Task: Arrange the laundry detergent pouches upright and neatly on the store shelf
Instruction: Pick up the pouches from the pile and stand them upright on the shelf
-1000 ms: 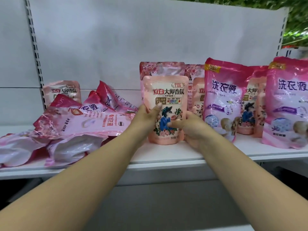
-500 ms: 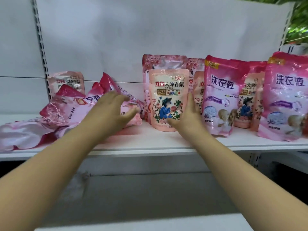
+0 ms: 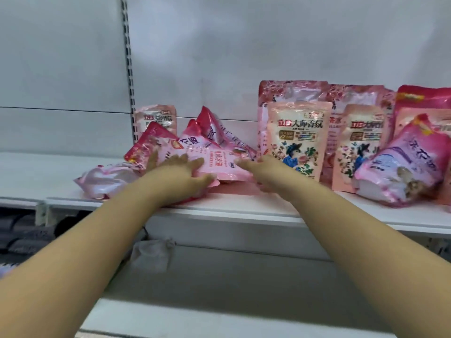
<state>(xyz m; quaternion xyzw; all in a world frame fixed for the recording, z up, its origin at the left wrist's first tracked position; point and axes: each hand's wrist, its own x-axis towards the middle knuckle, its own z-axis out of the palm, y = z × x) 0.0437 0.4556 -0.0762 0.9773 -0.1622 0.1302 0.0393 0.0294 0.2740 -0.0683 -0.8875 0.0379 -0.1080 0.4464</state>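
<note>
Pink detergent pouches crowd a white store shelf (image 3: 244,211), and the upright peach pouch (image 3: 299,142) with the blue-hatted figure serves as the landmark near the middle. Left of that pouch a heap of fallen pink pouches (image 3: 195,147) lies tumbled on the shelf, some flat, some tilted against each other. The left hand (image 3: 180,176) rests on this heap with its fingers spread out and fairly straight, so its grip is wide and it presses rather than holds; its thumb reaches toward the flat pink pouch (image 3: 219,164) lying on top. The right hand (image 3: 266,172) sits just left of the landmark pouch and in front of its lower edge, fingers extended toward the same flat pouch, touching or nearly touching its right end; the grip looks wide, with nothing clasped in it. Farther left of the heap a pale crumpled pouch (image 3: 107,179) lies on its side. Behind the heap a small peach pouch (image 3: 157,118) stands against the back panel. Right of the landmark a second peach pouch (image 3: 358,147) stands upright, and beyond that a purple-and-pink pouch (image 3: 402,167) leans over at a tilt. Taller rose-patterned pouches (image 3: 292,93) stand behind the landmark.
</note>
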